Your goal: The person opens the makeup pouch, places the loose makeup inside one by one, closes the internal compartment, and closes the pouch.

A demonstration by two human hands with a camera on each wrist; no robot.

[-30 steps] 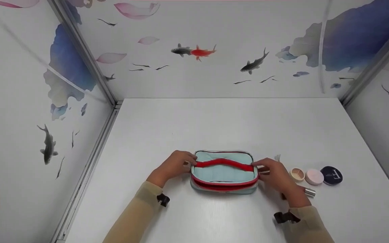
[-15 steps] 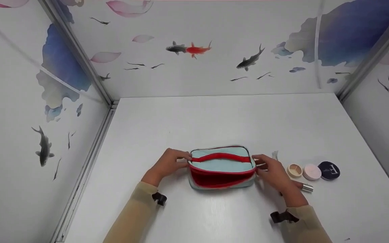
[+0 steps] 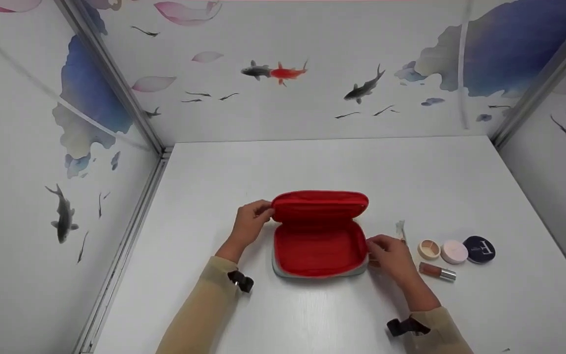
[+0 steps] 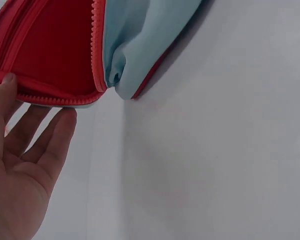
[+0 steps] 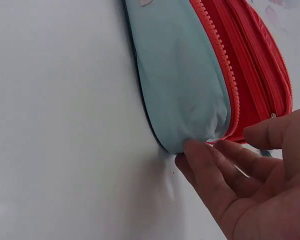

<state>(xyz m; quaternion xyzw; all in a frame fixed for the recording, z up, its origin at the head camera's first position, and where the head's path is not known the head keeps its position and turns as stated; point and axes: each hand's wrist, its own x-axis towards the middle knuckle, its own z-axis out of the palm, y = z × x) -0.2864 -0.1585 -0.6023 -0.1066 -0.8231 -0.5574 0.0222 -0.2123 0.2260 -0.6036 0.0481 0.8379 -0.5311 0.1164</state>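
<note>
A pale blue cosmetic bag (image 3: 320,250) with red zips and red lining lies on the white table in the head view. Its lid (image 3: 320,204) stands raised and tilted back, so the red inside shows. My left hand (image 3: 248,225) pinches the lid's left edge; in the left wrist view its thumb lies on the inner side and the fingers outside. At the bag's right end is my right hand (image 3: 395,255). The right wrist view shows its fingertips (image 5: 192,150) against the pale blue side, with the thumb by the red rim.
Right of the bag lie a dark round compact (image 3: 479,250), a pink round case (image 3: 454,251), a small round pot with beige sections (image 3: 429,249) and a lip gloss tube (image 3: 437,272). A slim pale item (image 3: 400,229) is partly behind my right hand. Printed walls (image 3: 283,108) enclose the table.
The bag's lid has swung up and back from nearly closed to raised. My left hand rose with it, while my right hand stayed at the bag's right end, shifting slightly downward.
</note>
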